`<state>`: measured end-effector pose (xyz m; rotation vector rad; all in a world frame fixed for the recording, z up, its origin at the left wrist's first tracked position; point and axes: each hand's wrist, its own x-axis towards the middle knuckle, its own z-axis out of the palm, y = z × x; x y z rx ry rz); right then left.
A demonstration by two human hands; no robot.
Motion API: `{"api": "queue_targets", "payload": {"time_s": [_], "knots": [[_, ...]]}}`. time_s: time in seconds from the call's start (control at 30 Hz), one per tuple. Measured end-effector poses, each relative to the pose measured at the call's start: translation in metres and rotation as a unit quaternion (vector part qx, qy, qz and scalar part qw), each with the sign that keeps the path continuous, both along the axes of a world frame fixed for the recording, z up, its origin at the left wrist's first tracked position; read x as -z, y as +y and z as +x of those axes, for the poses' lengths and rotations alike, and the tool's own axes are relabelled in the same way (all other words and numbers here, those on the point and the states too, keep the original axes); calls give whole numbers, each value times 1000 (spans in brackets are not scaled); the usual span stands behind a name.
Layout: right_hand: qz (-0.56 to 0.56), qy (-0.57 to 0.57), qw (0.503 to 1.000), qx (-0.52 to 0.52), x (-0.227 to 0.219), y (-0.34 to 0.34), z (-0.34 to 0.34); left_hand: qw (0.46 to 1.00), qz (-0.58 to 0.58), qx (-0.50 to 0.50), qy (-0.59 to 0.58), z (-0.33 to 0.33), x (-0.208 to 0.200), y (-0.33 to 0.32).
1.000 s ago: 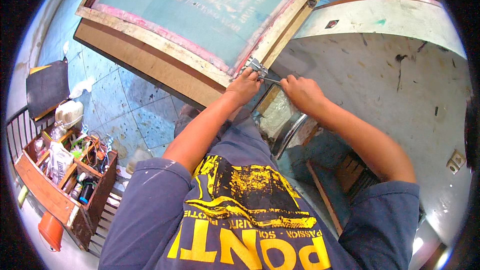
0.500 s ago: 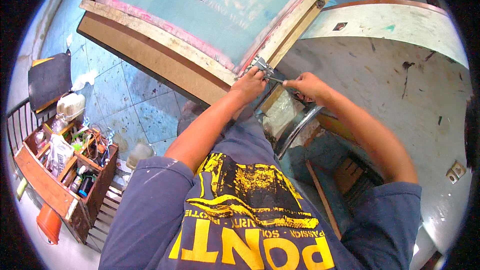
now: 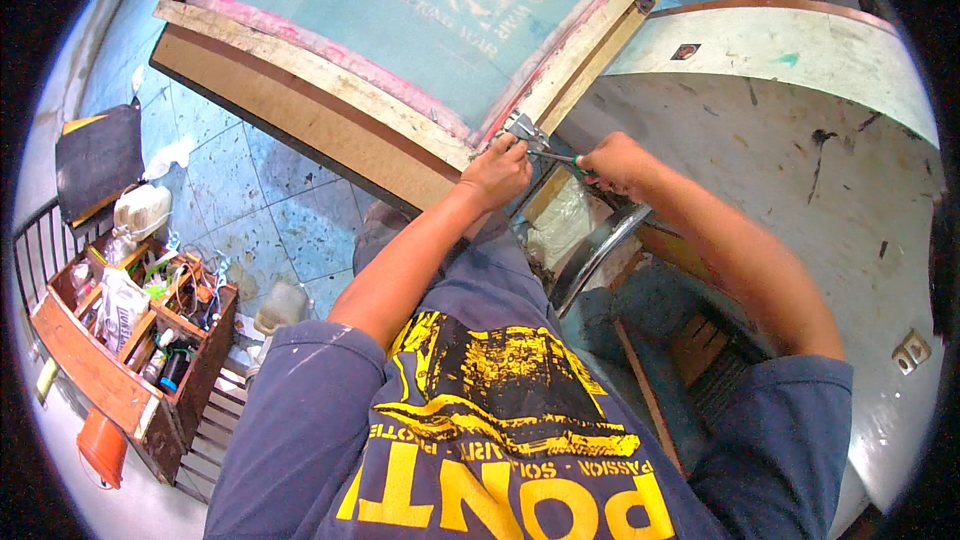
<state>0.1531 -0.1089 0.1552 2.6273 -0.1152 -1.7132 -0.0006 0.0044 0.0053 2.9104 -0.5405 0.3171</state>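
A screen-printing frame (image 3: 330,55) with pale wooden edges and blue-green mesh rests above a brown board (image 3: 300,125). At its near right corner sits a metal hinge clamp (image 3: 522,127). My left hand (image 3: 495,175) is closed, its fingers gripping the lower part of that clamp. Beside it, my right hand (image 3: 618,165) is closed round the green handle of a screwdriver (image 3: 557,156). The shaft points left to the clamp, close to my left fingertips. Where its tip meets the clamp is hidden by the fingers.
A second metal clamp (image 3: 646,0) is farther up the frame's right edge. A curved grey-white panel (image 3: 760,140) fills the right side. At lower left stand a wooden box (image 3: 90,345) of bottles and supplies, an orange container (image 3: 102,448) and a white jug (image 3: 143,212).
My right hand has turned and shifted slightly up on the screwdriver, and its green handle now shows. My left hand has stayed at the clamp.
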Motion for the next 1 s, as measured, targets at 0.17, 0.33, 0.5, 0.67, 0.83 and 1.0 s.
{"api": "queue_targets", "payload": {"time_s": [0.17, 0.33, 0.5, 0.67, 0.83, 1.0], "knots": [[97, -41, 994, -15, 9, -21, -4, 1000, 29, 10, 1, 2, 7, -2], [162, -238, 740, -608, -18, -28, -37, 999, 40, 4, -12, 0, 5, 1], [185, -242, 797, -522, -9, -24, -42, 1000, 13, -2, -11, -1, 3, 1], [7, 39, 972, 230, 7, -4, 4, 1000, 9, -4, 1, 0, 9, -3], [135, -103, 971, -169, -1, -15, 4, 999, 29, 8, -13, 2, 5, 1], [119, -186, 774, -594, -25, -18, -38, 999, 35, -1, -2, 0, 0, 2]]}}
